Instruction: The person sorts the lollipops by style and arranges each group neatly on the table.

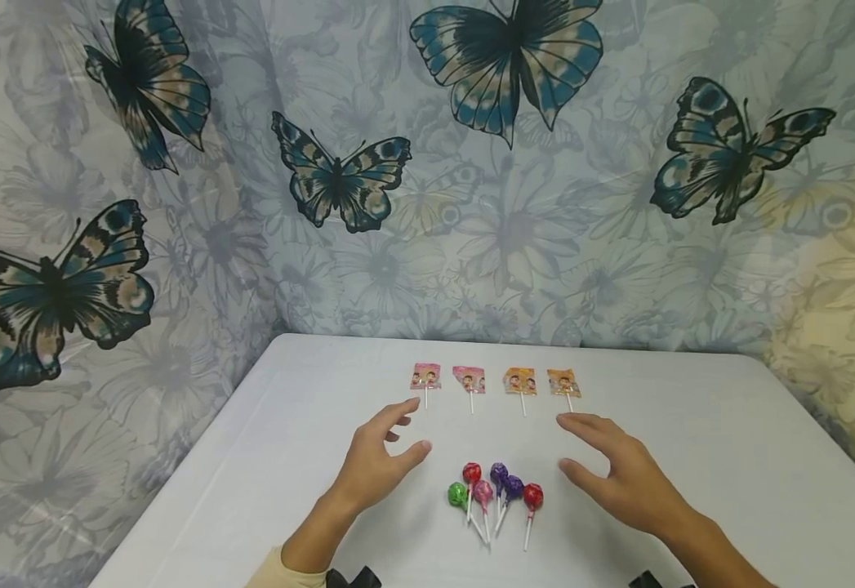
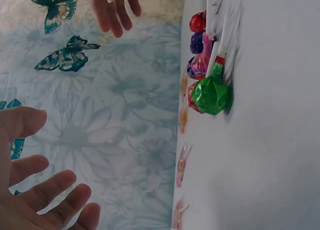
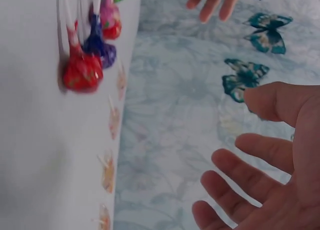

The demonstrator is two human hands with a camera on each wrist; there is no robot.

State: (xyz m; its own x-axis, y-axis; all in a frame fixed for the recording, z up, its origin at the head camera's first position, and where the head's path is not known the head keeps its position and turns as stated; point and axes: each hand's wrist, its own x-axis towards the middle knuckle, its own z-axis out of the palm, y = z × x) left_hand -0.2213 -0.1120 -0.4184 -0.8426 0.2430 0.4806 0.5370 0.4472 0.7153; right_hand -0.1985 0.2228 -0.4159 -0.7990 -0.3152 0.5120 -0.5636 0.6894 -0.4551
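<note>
Both hands are raised over the white table with fingers spread and nothing in them. My left hand (image 1: 377, 461) is left of a loose group of round lollipops, and my right hand (image 1: 621, 469) is to their right. The group has a green lollipop (image 1: 457, 494), a pink lollipop (image 1: 483, 492), two purple ones (image 1: 499, 472) and two red ones (image 1: 533, 496), sticks toward me. Beyond the hands lies a row of flat-wrapped lollipops: two in pink wrappers (image 1: 425, 376) on the left, two in orange wrappers (image 1: 520, 381) on the right.
The white table (image 1: 251, 457) reaches back to a wall covering (image 1: 515, 245) printed with flowers and large butterflies. Its back edge runs just beyond the wrapped row. Dark straps (image 1: 354, 578) show near the wrists at the bottom of the head view.
</note>
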